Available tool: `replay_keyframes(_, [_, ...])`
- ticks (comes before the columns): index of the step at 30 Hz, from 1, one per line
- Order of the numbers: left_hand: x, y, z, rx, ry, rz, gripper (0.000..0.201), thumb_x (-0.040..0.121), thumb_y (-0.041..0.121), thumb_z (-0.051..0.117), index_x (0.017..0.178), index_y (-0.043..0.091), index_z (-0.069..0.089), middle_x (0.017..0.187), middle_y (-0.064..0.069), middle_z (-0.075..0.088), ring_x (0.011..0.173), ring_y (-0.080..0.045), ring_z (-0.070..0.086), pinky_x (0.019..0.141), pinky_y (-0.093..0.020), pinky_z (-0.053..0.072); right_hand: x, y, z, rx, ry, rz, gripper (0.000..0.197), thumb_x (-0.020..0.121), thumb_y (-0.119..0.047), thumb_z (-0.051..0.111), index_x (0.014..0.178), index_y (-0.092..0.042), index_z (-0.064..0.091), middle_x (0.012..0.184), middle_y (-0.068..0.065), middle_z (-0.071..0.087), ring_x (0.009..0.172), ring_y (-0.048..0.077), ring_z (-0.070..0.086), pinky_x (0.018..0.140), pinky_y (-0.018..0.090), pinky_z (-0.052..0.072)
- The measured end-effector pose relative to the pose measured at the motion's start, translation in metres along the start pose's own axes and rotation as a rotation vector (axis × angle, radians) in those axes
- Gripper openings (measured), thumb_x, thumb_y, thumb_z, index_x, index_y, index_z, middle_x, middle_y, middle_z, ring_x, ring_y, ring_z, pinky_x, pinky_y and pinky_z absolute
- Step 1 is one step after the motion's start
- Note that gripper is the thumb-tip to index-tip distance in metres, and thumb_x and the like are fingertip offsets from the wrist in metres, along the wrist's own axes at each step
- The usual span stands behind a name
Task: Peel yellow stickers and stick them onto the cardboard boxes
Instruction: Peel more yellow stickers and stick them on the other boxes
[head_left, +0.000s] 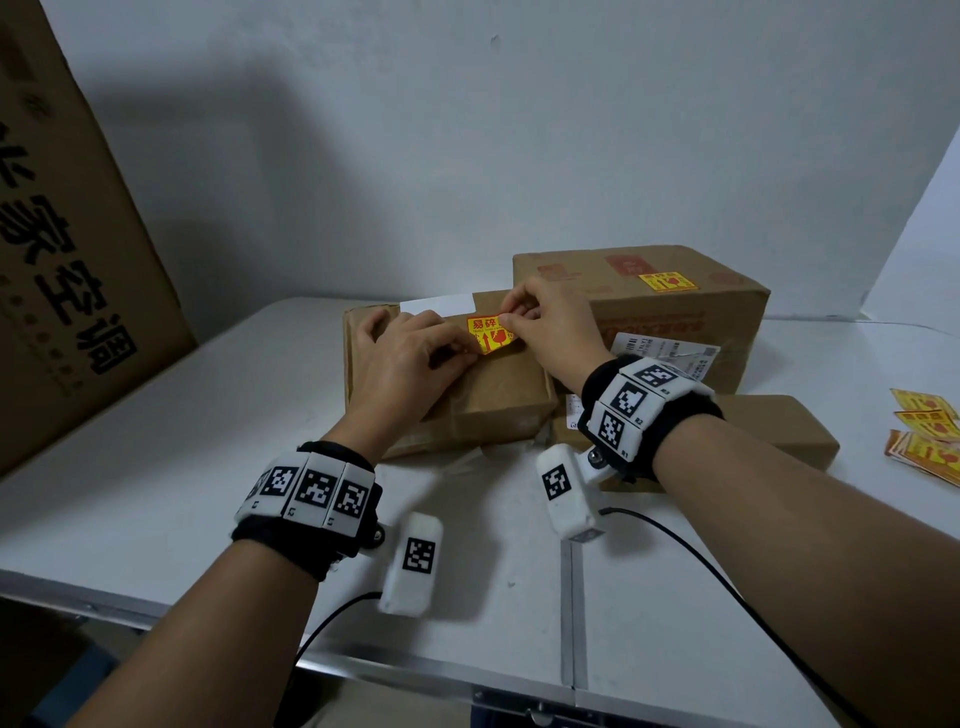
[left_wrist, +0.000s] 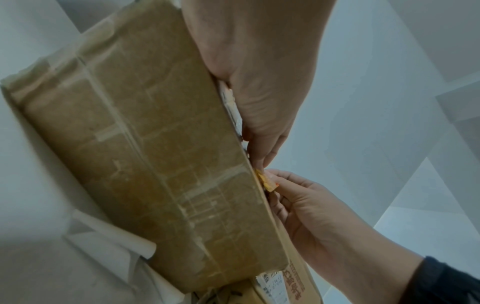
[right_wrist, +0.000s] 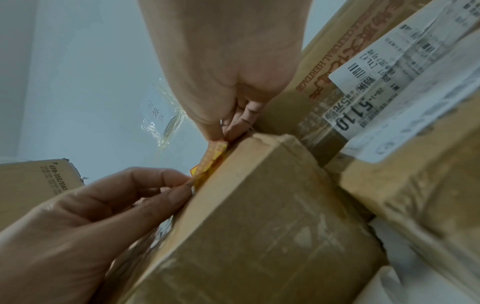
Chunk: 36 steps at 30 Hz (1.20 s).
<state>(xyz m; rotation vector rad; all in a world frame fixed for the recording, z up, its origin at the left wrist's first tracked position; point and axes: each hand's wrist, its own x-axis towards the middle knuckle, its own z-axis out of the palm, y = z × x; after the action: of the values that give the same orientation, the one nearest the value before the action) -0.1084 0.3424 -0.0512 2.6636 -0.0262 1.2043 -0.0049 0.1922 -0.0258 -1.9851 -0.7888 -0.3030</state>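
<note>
Fingers (head_left: 511, 306) pinch sticker (head_left: 487, 336) on box (head_left: 493, 405), taller box (head_left: 675, 322) perhaps touching behind.

A parcel-packing room: labelled cardboard boxes (head_left: 727, 322), white table (head_left: 156, 467).

Pretty tight shot here. The left hand (left_wrist: 254, 72) comes in from the top and lies along the edge of a taped-up cardboard box (left_wrist: 145, 154), thumb tip touching one end of the yellow sticker (left_wrist: 267, 182). The right hand (left_wrist: 319, 218) reaches in from the lower right, black wrist band (left_wrist: 449, 283) showing, and pinches the sticker's other end right at that same box edge. A curled white paper (left_wrist: 114, 240) lies by the box's lower left. Behind it sits a second box (left_wrist: 298, 275) with red print and a shipping label (left_wrist: 270, 288).
</note>
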Motion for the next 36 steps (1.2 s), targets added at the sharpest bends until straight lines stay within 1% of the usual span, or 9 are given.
replay_keyframes(8, [0.002,0.0,0.001,0.01,-0.015,-0.018,0.004,0.083,0.039,0.068,0.085,0.037,0.071,0.085,0.013,0.066,0.085,-0.012,0.059,0.095,-0.046,0.029,0.002,0.001,0.003,-0.077,0.025,-0.022,0.006,0.087,-0.013,0.067,0.092,-0.012,0.066,0.084,-0.002,0.061,0.069,0.002,0.053,0.072,0.023,0.051])
replay_keyframes(12, [0.003,-0.002,0.002,0.023,-0.031,-0.019,0.006,0.084,0.041,0.066,0.086,0.038,0.07,0.086,0.012,0.066,0.086,-0.012,0.059,0.094,-0.045,0.029,0.003,0.004,0.004,-0.083,0.044,-0.019,0.018,0.085,-0.016,0.07,0.101,-0.012,0.062,0.099,-0.001,0.05,0.079,0.009,0.051,0.078,0.022,0.048])
replay_keyframes(15, [0.003,-0.003,0.002,0.032,-0.046,-0.018,0.007,0.084,0.042,0.065,0.087,0.039,0.07,0.087,0.012,0.066,0.088,-0.012,0.059,0.095,-0.046,0.03,0.003,0.004,0.003,-0.094,0.03,-0.015,0.018,0.086,-0.015,0.069,0.103,-0.013,0.061,0.104,0.0,0.047,0.083,0.009,0.051,0.081,0.023,0.049])
replay_keyframes(19, [0.002,-0.003,0.002,0.033,-0.044,-0.012,0.006,0.084,0.04,0.067,0.087,0.037,0.07,0.086,0.012,0.065,0.088,-0.013,0.059,0.095,-0.044,0.028,0.004,0.005,0.002,-0.087,0.029,-0.012,0.016,0.087,-0.01,0.066,0.102,-0.013,0.061,0.101,-0.001,0.046,0.071,0.002,0.044,0.072,0.015,0.041])
replay_keyframes(22, [0.003,-0.003,0.002,0.037,-0.041,-0.011,0.005,0.085,0.04,0.067,0.087,0.038,0.07,0.086,0.013,0.065,0.088,-0.013,0.059,0.095,-0.042,0.027,0.005,0.006,0.001,-0.091,0.022,-0.011,0.015,0.087,-0.006,0.063,0.101,-0.011,0.061,0.099,0.0,0.046,0.068,0.001,0.043,0.066,0.01,0.037])
replay_keyframes(26, [0.004,-0.002,0.002,0.028,-0.05,-0.019,0.005,0.084,0.04,0.067,0.087,0.038,0.071,0.087,0.013,0.065,0.088,-0.012,0.059,0.095,-0.042,0.026,0.004,0.009,-0.002,-0.116,0.023,-0.02,0.015,0.085,-0.002,0.059,0.099,-0.008,0.058,0.096,0.001,0.05,0.075,0.009,0.048,0.076,0.024,0.045])
replay_keyframes(31, [0.003,-0.003,0.003,0.039,-0.051,-0.028,0.005,0.085,0.041,0.066,0.086,0.038,0.07,0.087,0.013,0.066,0.088,-0.011,0.06,0.095,-0.043,0.028,-0.007,0.003,-0.011,-0.101,0.024,-0.105,0.014,0.088,-0.005,0.058,0.1,-0.012,0.062,0.106,0.003,0.054,0.083,0.011,0.053,0.079,0.026,0.049])
replay_keyframes(34, [0.003,-0.003,0.002,0.043,-0.043,-0.02,0.003,0.084,0.04,0.067,0.085,0.038,0.07,0.087,0.013,0.066,0.088,-0.012,0.059,0.094,-0.044,0.029,-0.013,-0.003,-0.014,-0.135,0.004,-0.195,0.026,0.09,-0.001,0.048,0.1,-0.013,0.069,0.105,0.006,0.056,0.094,0.015,0.053,0.083,0.027,0.046])
replay_keyframes(36, [0.003,-0.003,0.001,0.04,-0.051,-0.026,0.003,0.084,0.04,0.067,0.085,0.038,0.07,0.088,0.013,0.066,0.088,-0.011,0.059,0.095,-0.045,0.029,-0.015,-0.005,-0.014,-0.179,-0.067,-0.177,0.032,0.091,0.001,0.045,0.102,-0.013,0.072,0.105,0.007,0.056,0.098,0.018,0.054,0.088,0.03,0.046])
